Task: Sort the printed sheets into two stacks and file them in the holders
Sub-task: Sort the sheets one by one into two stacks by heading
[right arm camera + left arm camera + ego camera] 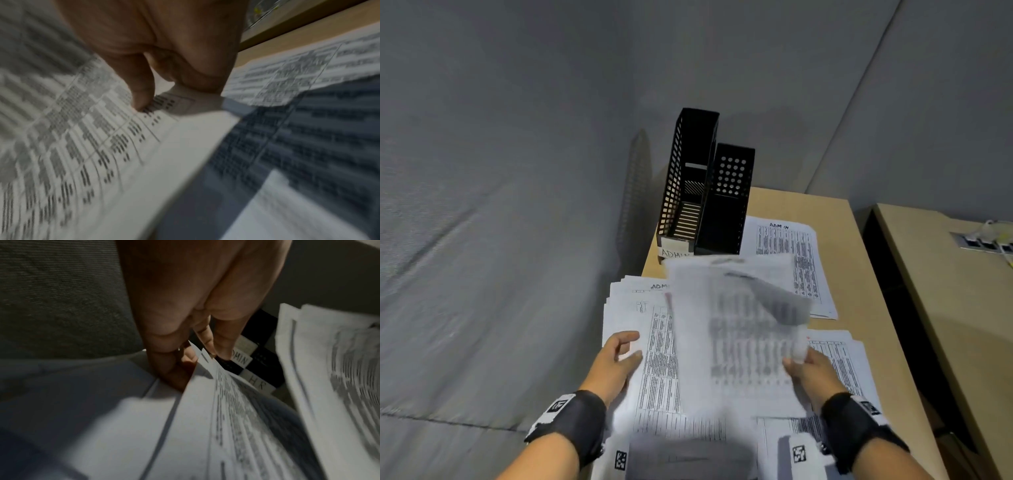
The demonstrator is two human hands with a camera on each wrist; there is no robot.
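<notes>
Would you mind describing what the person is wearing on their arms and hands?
Both hands, the left hand and the right hand, are bare, with no gloves or sleeves showing. Each wrist carries a broad black wristband bearing white tags printed with square black-and-white markers.

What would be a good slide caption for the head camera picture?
Right hand lifts a printed sheet over paper stacks before two black holders.

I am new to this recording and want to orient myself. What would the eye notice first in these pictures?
First, the blurred printed sheet lifted at the centre of the desk, pinched at its near right corner by the right hand. Behind it two black mesh holders stand at the desk's far left corner, one labelled ADMIN. The left hand rests on the stack of sheets at the left.
</notes>
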